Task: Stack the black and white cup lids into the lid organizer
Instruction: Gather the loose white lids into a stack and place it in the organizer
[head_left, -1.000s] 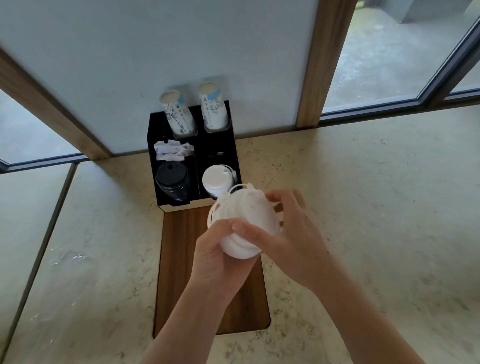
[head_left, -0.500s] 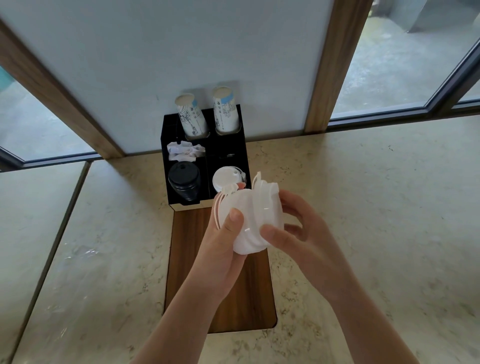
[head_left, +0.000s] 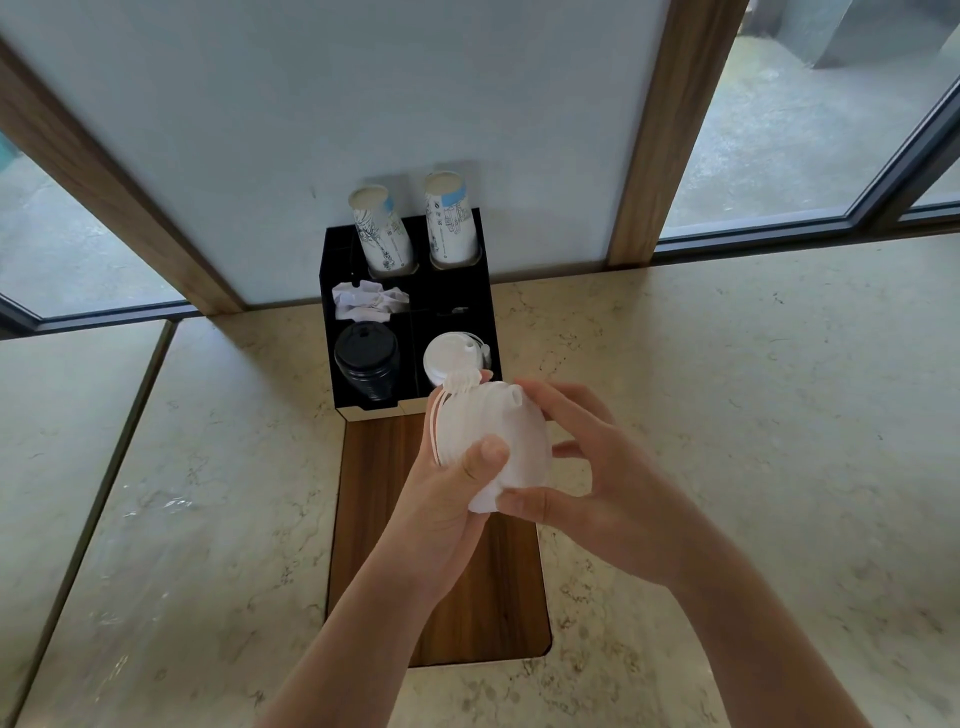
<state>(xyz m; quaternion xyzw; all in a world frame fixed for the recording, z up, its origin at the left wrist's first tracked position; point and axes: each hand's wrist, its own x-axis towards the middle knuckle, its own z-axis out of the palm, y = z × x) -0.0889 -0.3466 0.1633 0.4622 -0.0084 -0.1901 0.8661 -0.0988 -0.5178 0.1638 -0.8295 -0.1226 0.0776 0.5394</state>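
Café self-serve counter: lid organizer (head_left: 332, 291), paper cups (head_left: 382, 234), marble countertop (head_left: 727, 389).

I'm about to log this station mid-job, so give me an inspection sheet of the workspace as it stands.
Surface: beige marble counter with an inset wooden board.
Job's things: black lid organizer against the wall; black lids front left, white lids front right; another white lid stack held above the board.
Clutter: crumpled white paper; two paper cup stacks at the back.
Hands: left hand and right hand both grip the held stack.
Cables: nothing seen.
Surroundings: white wall panel, wooden frames, windows.
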